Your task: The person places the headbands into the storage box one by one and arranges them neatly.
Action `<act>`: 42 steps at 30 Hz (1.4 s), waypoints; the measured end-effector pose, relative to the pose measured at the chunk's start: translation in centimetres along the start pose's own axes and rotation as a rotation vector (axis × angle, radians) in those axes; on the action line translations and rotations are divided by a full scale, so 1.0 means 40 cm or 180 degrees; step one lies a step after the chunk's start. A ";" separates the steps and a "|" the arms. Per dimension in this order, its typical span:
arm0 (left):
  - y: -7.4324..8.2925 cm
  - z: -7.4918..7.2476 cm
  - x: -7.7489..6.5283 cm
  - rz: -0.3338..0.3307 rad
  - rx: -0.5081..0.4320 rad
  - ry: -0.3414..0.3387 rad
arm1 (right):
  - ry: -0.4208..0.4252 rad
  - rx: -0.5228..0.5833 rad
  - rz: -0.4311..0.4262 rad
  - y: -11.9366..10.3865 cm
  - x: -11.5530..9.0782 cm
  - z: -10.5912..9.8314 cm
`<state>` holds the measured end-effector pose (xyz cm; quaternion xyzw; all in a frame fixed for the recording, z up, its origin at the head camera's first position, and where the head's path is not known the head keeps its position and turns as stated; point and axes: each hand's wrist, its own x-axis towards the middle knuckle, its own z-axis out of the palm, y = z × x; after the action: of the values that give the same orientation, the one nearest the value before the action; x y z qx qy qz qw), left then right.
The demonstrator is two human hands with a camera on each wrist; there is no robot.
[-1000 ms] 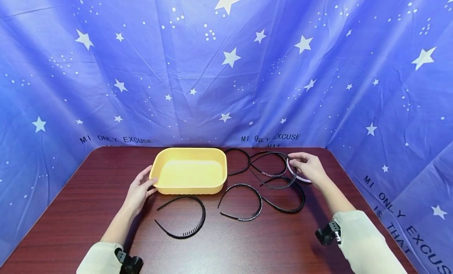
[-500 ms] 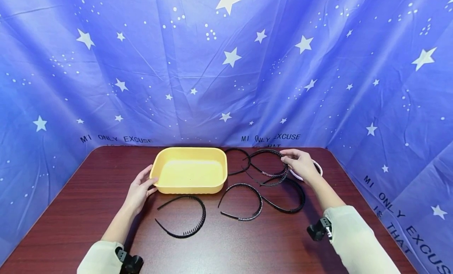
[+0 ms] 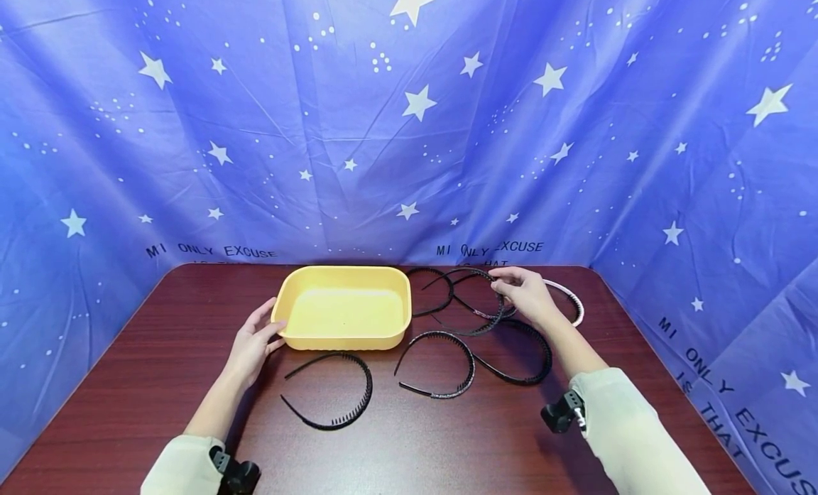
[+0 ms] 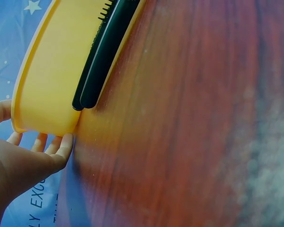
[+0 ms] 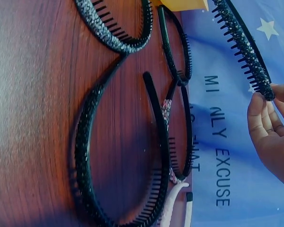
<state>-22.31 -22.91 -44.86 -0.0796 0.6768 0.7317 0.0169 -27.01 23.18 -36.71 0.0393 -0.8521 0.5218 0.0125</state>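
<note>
Blue starry cloth [image 3: 358,90] reads "MI ONLY EXCUSE" twice along far side, and "MI ONLY EXCUS", cut off, over "IS THAT" at right.

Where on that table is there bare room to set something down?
The table is bare along its front, this side of the front-left headband and silver-glitter headband. Another free patch lies between the left forearm and the table's left edge. The yellow tray is free inside too. It's crowded right of the tray, where headbands bunch together.
</note>
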 end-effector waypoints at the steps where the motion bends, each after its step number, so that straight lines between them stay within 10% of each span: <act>1: 0.000 0.000 0.000 -0.0002 -0.0002 0.0000 | -0.0007 0.0013 -0.0006 -0.001 0.001 0.004; 42: 0.001 0.001 0.000 0.0033 -0.0011 0.0004 | -0.0058 0.0189 -0.0136 -0.048 0.035 0.150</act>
<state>-22.32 -22.87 -44.84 -0.0765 0.6759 0.7329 0.0126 -28.14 16.91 -37.65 0.0625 -0.8352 0.5461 0.0148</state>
